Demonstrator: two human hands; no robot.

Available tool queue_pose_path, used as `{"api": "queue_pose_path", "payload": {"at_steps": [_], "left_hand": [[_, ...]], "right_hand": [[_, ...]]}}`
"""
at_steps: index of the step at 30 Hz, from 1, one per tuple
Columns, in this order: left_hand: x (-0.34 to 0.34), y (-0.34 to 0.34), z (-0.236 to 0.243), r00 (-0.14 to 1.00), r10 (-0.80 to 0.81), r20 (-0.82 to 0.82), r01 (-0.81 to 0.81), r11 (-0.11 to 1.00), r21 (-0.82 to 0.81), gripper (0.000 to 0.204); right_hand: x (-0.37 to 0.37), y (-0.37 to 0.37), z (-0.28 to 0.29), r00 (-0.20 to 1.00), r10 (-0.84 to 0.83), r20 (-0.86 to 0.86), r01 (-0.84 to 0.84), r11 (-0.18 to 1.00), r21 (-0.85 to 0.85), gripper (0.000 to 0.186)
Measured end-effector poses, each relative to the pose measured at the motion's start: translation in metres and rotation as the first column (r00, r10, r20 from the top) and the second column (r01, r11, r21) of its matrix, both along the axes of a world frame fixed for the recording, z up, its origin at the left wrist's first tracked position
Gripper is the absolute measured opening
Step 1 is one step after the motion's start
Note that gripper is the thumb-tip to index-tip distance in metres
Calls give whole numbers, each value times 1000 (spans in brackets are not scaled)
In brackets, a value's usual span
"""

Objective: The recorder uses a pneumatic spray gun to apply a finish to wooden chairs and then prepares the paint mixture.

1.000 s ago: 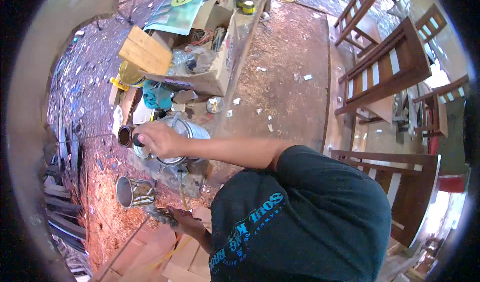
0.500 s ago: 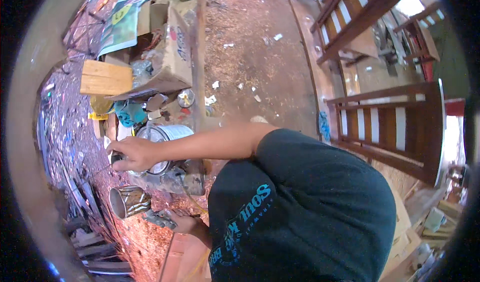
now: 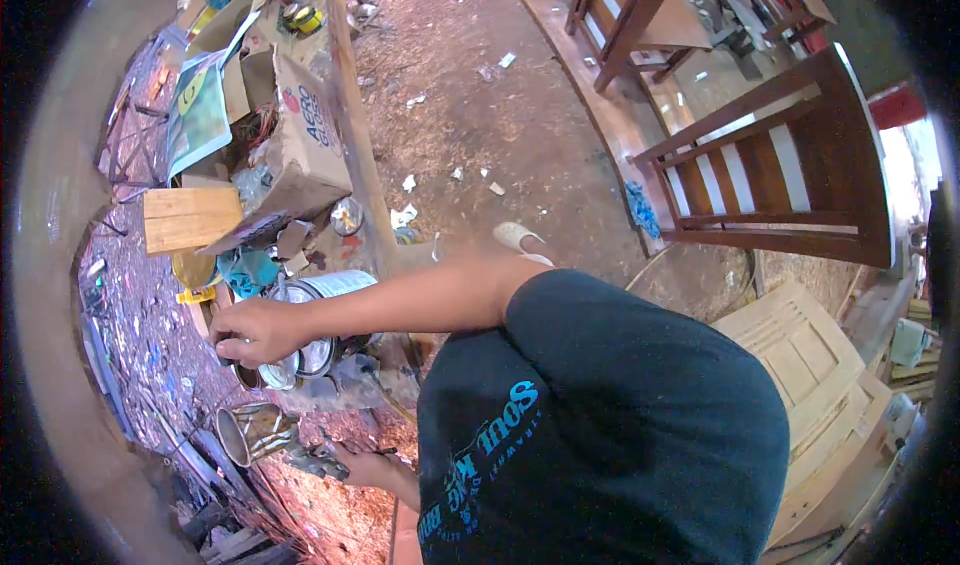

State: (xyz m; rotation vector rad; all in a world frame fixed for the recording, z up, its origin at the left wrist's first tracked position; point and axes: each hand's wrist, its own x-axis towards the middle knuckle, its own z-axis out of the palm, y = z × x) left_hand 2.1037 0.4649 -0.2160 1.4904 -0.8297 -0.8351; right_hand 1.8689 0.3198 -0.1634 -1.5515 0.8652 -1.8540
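Observation:
My right hand, on the outstretched arm across the middle, is closed with bent fingers around a small dark thing that I cannot make out. Just beneath it, a small open can partly shows beside a larger metal paint can. Lower down, my left hand is closed around the grey body of a spray gun. A metal cup streaked with white and brown paint sits at the gun's far end, its round mouth facing left. Most of the left fingers are hidden.
A torn cardboard box, a yellow wooden block and a teal cloth crowd the bench. Wooden chairs and panelled doors stand to the right. Shavings cover the floor, and a light sandal shows there.
The view has shifted, bringing the sandal and the panelled doors more into sight. My right hand has come down over the small can. The spray gun stays in my left hand.

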Motion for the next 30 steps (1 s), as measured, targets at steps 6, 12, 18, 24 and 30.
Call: {"api": "queue_pose_path", "payload": {"at_steps": [6, 12, 18, 24, 30], "left_hand": [[8, 2, 10, 999, -44, 9, 42, 991, 129, 50], [6, -1, -3, 999, -14, -39, 14, 1000, 0, 54], [0, 7, -11, 998, 42, -38, -44, 998, -48, 52], [-14, 11, -12, 995, 94, -45, -95, 995, -29, 51], [-21, 17, -19, 988, 148, -34, -149, 988, -36, 49]], "right_hand": [[-19, 27, 49, 802, -456, -385, 367, 885, -285, 55], [-32, 19, 94, 385, -188, -904, 197, 973, -119, 25], [-24, 5, 103, 343, -93, -935, 71, 995, -73, 16], [-27, 3, 123, 265, 27, -964, -42, 999, 16, 18], [-34, -8, 120, 240, 69, -968, -204, 979, 19, 17]]}}
